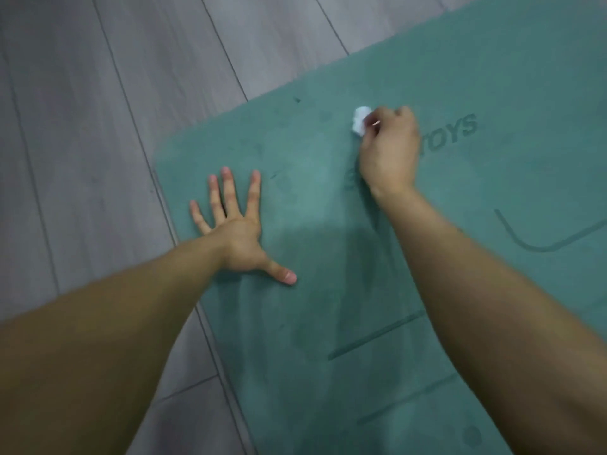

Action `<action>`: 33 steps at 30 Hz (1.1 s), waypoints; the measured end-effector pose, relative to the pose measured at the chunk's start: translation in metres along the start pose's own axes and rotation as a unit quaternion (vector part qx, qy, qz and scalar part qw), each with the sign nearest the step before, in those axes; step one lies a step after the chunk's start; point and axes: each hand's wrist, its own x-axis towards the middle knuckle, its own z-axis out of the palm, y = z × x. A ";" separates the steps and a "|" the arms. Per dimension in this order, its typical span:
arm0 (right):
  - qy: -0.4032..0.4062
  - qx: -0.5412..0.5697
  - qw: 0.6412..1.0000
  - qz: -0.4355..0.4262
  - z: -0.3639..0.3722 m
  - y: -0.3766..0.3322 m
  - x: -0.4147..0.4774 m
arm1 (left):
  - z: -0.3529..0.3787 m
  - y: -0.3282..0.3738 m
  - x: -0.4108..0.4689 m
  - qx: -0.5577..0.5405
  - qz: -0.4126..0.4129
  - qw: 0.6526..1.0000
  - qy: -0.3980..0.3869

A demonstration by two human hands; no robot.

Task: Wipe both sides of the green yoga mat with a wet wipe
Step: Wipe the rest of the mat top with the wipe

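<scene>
Green yoga mat (pixel 328 198) lay flat on a grey plank floor (pixel 98 110), its rounded near corner toward upper left of view, long edge running diagonally down the left side. Printed letters "TOYS" (pixel 451 133) and dark guide lines showed on the upper face.

Left hand (pixel 235 234) was flat on the mat near that left edge, palm down, fingers straight and spread, thumb out to the right. It grasped nothing; it only pressed the surface.

Right hand (pixel 389 149) was farther up the mat, just left of the lettering, fingers curled over and clenched around a crumpled white wet wipe (pixel 360 121). The wad stuck out from the fingertip end of the hand, on its far left side, and sat against the mat surface. Most of the wipe was hidden under the fingers.

The two hands were well apart, the wipe beyond and to the right of the left hand's fingertips. Faint darker blotches marked the mat around both hands.
</scene>
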 end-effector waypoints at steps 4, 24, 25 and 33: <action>-0.261 0.072 0.896 -0.353 0.008 -0.041 -0.107 | -0.009 0.003 -0.001 0.002 0.001 1.000 -0.022; -0.023 -0.056 0.996 -0.068 -0.004 0.007 0.076 | -0.007 0.001 -0.006 -0.057 0.013 0.998 -0.023; 0.018 -0.046 0.999 0.013 -0.003 0.005 0.087 | -0.007 0.002 -0.006 -0.060 0.010 0.998 -0.021; -0.273 0.015 0.873 -0.403 0.026 -0.054 -0.008 | -0.012 0.003 -0.004 -0.043 -0.002 0.998 -0.036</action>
